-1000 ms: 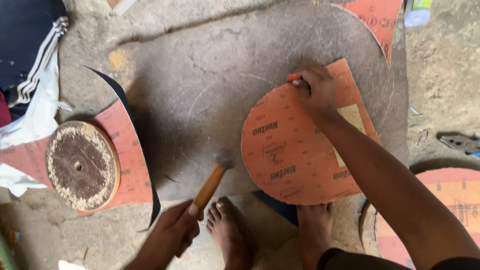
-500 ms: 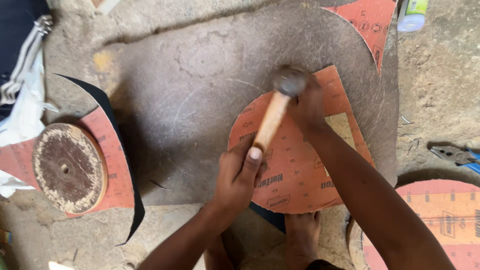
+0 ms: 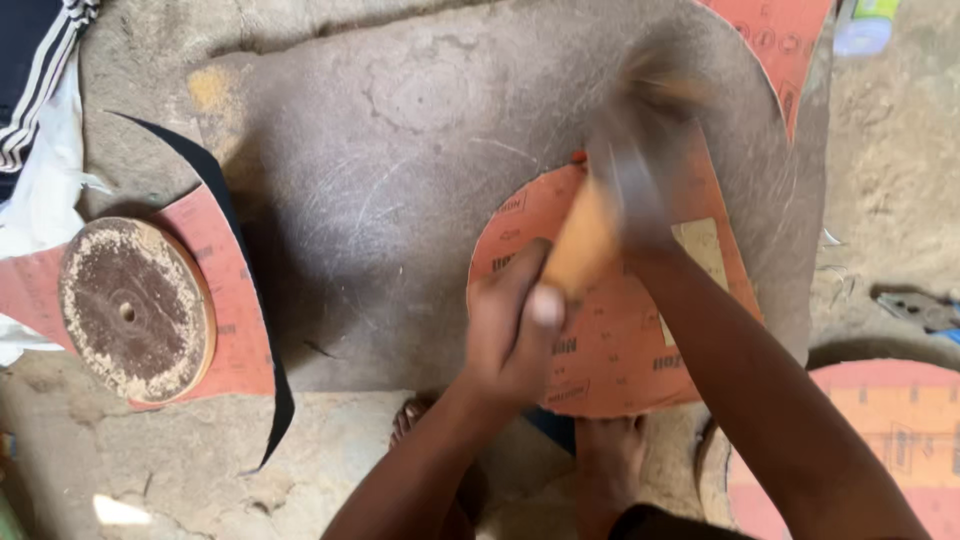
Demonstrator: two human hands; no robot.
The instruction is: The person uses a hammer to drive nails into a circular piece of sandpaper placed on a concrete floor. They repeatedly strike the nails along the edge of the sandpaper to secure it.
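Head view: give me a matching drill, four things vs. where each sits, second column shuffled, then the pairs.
Things:
1. hammer
2. round orange abrasive sheet
3. worn brown disc
4. striped cloth

Places:
A. top left corner of the frame
B. gripped by its wooden handle in the left hand, head blurred
C. flat on the grey slab, under both hands
D. far left, lying on a cut orange sheet

Pairs: 1-B, 2-C, 3-D, 4-A

The right hand is mostly hidden behind the blurred hammer head, near the sheet's upper edge.
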